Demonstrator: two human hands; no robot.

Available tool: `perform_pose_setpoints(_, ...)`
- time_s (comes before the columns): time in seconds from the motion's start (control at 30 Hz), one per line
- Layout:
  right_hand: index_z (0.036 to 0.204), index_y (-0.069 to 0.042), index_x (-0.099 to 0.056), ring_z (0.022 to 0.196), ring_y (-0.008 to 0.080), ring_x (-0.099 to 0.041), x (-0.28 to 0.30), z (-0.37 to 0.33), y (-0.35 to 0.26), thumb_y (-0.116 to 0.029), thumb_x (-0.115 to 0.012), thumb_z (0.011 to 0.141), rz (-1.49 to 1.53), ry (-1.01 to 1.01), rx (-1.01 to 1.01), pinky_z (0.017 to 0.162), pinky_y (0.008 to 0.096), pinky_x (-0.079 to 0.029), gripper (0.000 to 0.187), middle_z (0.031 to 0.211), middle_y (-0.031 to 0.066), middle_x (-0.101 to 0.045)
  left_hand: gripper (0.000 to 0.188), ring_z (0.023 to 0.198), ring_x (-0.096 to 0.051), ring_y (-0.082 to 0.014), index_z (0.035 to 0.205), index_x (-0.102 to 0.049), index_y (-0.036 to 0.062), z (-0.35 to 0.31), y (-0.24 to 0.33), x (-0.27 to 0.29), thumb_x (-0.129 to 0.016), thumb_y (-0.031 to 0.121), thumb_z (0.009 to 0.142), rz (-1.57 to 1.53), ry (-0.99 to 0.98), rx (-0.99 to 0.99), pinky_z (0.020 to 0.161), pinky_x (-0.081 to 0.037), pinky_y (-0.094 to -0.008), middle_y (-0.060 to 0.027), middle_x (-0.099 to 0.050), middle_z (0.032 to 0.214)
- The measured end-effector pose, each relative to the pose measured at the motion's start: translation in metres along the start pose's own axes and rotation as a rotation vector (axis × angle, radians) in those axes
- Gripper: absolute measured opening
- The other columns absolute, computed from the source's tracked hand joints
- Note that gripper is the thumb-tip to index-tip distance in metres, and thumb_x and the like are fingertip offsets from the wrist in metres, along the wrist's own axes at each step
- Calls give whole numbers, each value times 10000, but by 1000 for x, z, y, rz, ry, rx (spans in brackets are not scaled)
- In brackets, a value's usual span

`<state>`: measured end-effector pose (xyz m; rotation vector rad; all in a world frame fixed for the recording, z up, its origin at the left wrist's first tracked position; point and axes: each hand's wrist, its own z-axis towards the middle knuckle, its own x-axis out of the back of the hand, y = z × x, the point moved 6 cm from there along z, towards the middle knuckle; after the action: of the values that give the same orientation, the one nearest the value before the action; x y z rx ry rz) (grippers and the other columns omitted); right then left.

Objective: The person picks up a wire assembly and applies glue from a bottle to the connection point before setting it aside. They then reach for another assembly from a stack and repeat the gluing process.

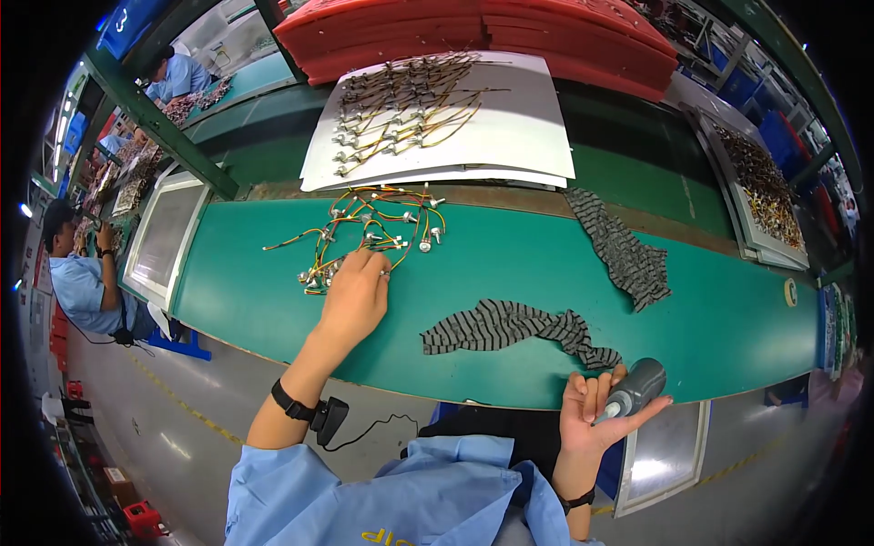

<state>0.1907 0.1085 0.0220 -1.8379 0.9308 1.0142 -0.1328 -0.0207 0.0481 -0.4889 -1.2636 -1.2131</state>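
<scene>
Over a loose cluster of wired metal parts (367,218), small silver bodies with shafts like potentiometers and red, yellow and black leads, my left hand (357,296) is lowered with its fingers bent together. Its fingertips touch the cluster's near side; what they pinch, if anything, is hidden. My right hand (590,414), palm up at the table's front edge, holds a dark grey squeeze bottle (641,382). The bottle lies tilted across the fingers, its pale nozzle pointing down and left. Just beyond that hand is a crumpled grey-and-black striped cloth (496,328).
Another striped cloth (624,250) lies farther right on the green table (273,300). Behind, a white board (523,118) carries rows of similar wired parts, below stacked red sheets (564,41). A tape roll (790,292) sits far right. A co-worker (82,273) sits at left.
</scene>
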Motion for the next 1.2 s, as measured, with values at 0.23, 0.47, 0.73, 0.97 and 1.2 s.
perform_pose_setpoints(0.23, 816, -75, -503, 363, 114, -197, -4, 3, 8, -785, -478, 765, -72, -62, 6, 686, 315, -402, 712, 434, -6, -247, 186, 873, -618, -221, 1014, -578, -12, -9, 14, 34, -586, -33, 830, -613, 266, 62, 741, -507, -311, -116, -592, 961)
perform_pose_setpoints(0.47, 860, -84, -467, 397, 119, -233, -37, -6, 25, -782, -426, 795, -167, -366, -22, 958, 395, -377, 702, 472, -8, -275, 149, 859, -621, -139, 1030, -590, -24, -22, 145, -29, -571, 14, 887, -999, -382, -58, 747, -506, -262, -89, -608, 962)
perform_pose_setpoints(0.73, 903, -83, -447, 445, 112, -275, -53, 12, -25, -783, -406, 804, -56, -520, 144, 599, 311, -314, 708, 482, -10, -292, 273, 903, -622, -172, 1157, -565, -35, -4, 212, -71, -580, 15, 889, -1457, -845, 7, 780, -511, -288, -109, -628, 984)
perform_pose_setpoints(0.97, 866, -76, -416, 406, 112, -243, -54, 30, -57, -854, -388, 734, 56, -727, 114, 509, 287, -238, 789, 479, -14, -299, 277, 885, -635, -211, 1178, -551, -45, -12, 240, -88, -531, -29, 902, -1800, -1269, 335, 802, -519, -316, -148, -641, 982)
perform_pose_setpoints(1.2, 868, -78, -434, 395, 110, -271, -51, 35, -56, -858, -388, 732, -33, -625, 177, 489, 274, -232, 793, 483, -12, -334, 242, 868, -628, -203, 1154, -553, -49, -4, 241, -96, -510, -4, 921, -1639, -1056, 174, 799, -509, -318, -146, -643, 974)
